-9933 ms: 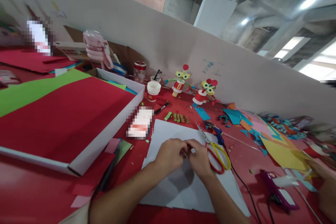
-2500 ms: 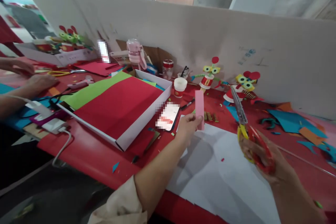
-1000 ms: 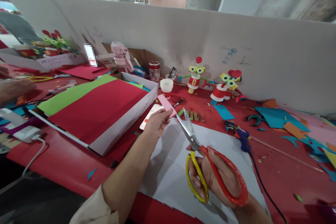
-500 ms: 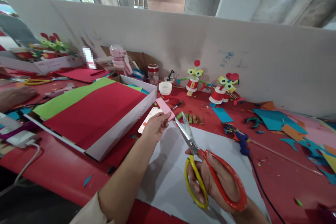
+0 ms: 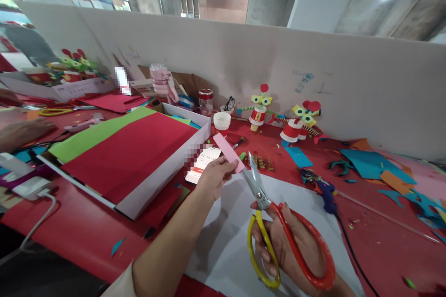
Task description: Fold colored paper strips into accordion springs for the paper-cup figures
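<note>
A pink paper strip [image 5: 226, 148] is pinched between the fingers of my left hand [image 5: 216, 177], beside a lit phone [image 5: 200, 167] on the table. My right hand [image 5: 285, 246] holds scissors [image 5: 259, 195] with one yellow and one red handle. The scissors' blades are parted, with their tips close to the lower end of the strip. Beneath both hands lies a large white sheet [image 5: 223, 246]. Small folded green paper pieces [image 5: 261, 163] rest just past the sheet's far edge.
A box with red paper [image 5: 128, 153] stands left. Paper-cup figures [image 5: 258, 113] and a white cup [image 5: 222, 123] are behind. A glue gun [image 5: 325, 192] with its cord and blue paper [image 5: 376, 164] lie right. Another person's hand [image 5: 26, 133] is far left.
The view has shifted slightly, so things sit a little lower and farther right. The pink strip shows more of its length, and the scissors' blades remain apart near its end.
</note>
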Motion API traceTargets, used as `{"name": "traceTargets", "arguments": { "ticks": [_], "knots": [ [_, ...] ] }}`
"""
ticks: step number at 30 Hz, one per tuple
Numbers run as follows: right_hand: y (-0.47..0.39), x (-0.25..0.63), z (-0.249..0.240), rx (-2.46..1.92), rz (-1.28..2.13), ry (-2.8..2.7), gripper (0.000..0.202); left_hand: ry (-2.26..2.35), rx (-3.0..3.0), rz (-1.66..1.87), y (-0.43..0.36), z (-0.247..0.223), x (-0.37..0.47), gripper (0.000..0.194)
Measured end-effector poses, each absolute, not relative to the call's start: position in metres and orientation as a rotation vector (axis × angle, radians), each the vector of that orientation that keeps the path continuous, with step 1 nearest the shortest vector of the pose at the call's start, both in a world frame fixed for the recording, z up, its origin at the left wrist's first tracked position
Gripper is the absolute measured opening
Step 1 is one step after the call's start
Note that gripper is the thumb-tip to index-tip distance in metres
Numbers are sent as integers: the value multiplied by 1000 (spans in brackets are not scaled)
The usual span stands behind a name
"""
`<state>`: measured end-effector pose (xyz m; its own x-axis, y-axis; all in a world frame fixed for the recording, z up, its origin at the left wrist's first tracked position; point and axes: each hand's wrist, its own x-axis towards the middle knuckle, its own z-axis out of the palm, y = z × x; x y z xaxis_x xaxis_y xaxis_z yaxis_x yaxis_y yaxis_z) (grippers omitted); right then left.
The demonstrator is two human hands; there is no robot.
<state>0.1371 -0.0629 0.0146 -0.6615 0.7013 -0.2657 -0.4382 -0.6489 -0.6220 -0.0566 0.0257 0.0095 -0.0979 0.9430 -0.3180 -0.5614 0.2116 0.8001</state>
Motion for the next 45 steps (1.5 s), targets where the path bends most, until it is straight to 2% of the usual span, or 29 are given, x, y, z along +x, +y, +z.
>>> {"name": "traceTargets", "arguments": {
  "ticks": [11, 18, 28, 35, 40, 45],
  "knots": [
    [-59, 139, 18, -678, 2343, -649, 64, 1111, 558, 1345, 30, 3, -62, 30],
    [-58, 141, 18, -698, 2363, -682, 69, 1172, 619, 1361, 31, 6, -67, 22],
    [-58, 139, 15, -586, 2381, -635, 61, 1087, 743, 1227, 26, 8, -60, 20],
    [-57, 142, 15, -553, 2398, -630, 65, 1065, 735, 1217, 26, 10, -63, 30],
    [-56, 140, 15, -592, 2370, -644, 67, 964, 698, 1104, 23, 8, -56, 27],
    [-56, 137, 7, -633, 2351, -652, 66, 858, 445, 1220, 22, 12, -52, 21]
  ]
}}
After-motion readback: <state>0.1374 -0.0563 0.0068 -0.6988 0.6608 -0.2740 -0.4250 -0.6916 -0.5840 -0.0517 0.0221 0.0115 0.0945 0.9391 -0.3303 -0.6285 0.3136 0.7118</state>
